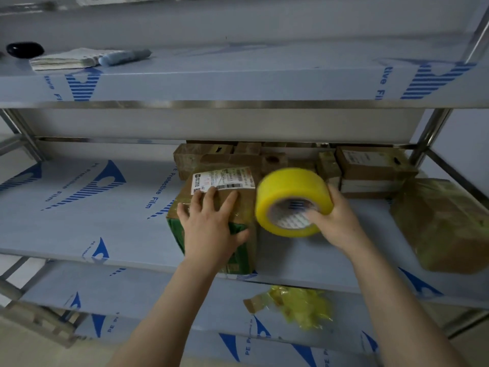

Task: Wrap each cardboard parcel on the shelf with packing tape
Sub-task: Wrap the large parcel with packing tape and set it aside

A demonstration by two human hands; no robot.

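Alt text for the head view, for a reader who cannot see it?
A left hand presses flat on a labelled cardboard parcel on a metal shelf while the right hand grips a yellow tape roll beside it. More parcels are stacked behind.

Open shelf (79, 221) room left of parcel (225, 180); stacked boxes (370, 165) behind, wrapped bundle (444, 223) right.

Both bare forearms rise from the lower edge, the left from 7 o'clock, the right from 5 o'clock. Left hand (209, 223): palm down, fingers straight and spread toward 12 o'clock, pressing flat on the parcel (244, 200). Right hand (336, 218): thumb inside the core of the tape roll (291, 192), fingers curled over its outer face.
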